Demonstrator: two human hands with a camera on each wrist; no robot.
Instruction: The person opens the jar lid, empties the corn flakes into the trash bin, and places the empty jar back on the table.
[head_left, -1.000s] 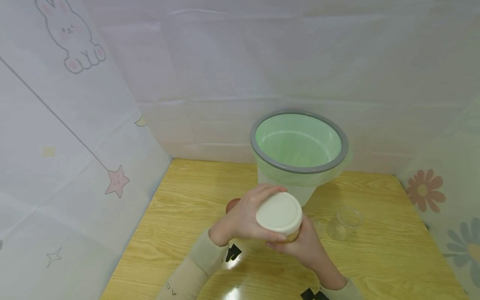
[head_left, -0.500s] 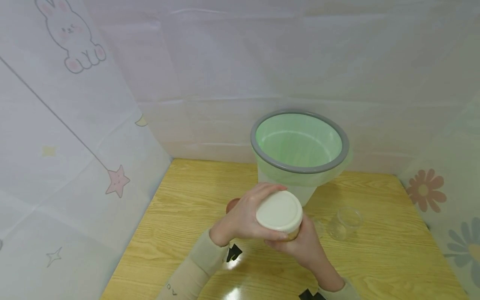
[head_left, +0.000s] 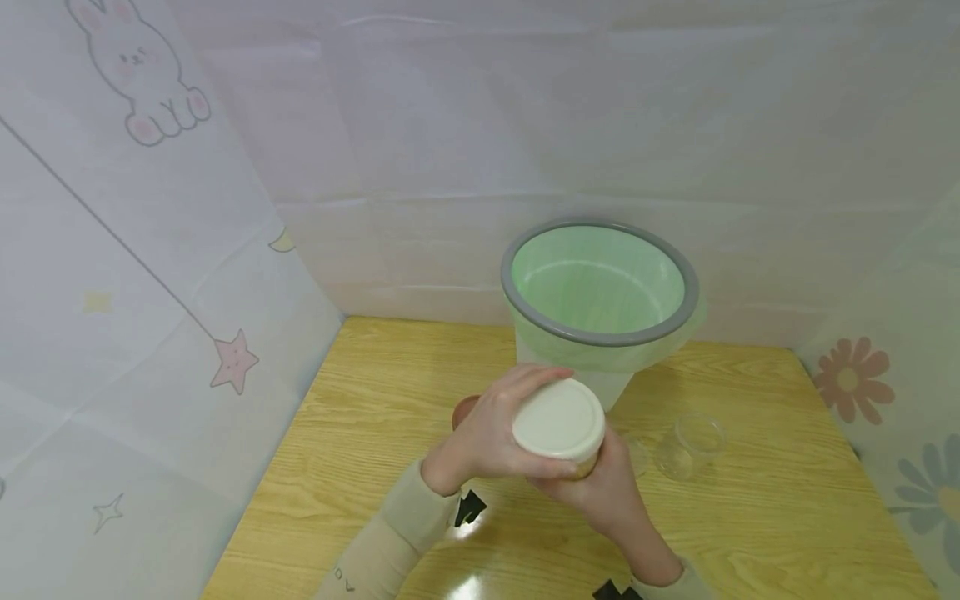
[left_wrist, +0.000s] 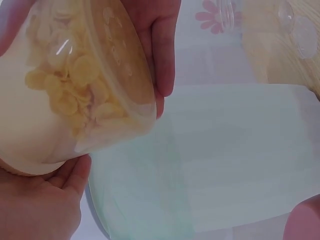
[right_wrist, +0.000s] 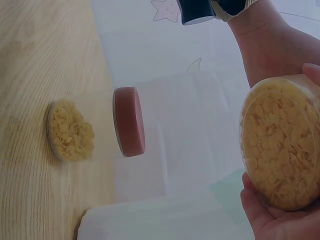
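Observation:
Both hands hold a clear jar [left_wrist: 75,115] of yellow flakes with a white lid [head_left: 559,418], tilted above the table. My left hand [head_left: 491,429] grips the lid, thumb and fingers spread around its edge. My right hand [head_left: 600,487] grips the jar's body from below and to the right. The right wrist view shows the round jar bottom [right_wrist: 280,147] with flakes packed against it. Behind my left hand stands a second clear jar [right_wrist: 75,130] with a reddish-pink lid [right_wrist: 129,121] and some flakes inside; in the head view only part of that lid shows.
A pale green bin [head_left: 600,358] with a grey rim stands behind the hands, near the back wall. Right of the hands are an uncovered clear jar [head_left: 688,450] and a clear round lid [head_left: 637,457]. Printed sheets line the wooden table [head_left: 360,400] at the back and sides.
My right wrist has shifted slightly to the left, and the lidded jar has risen a touch. Both hands keep their hold on it.

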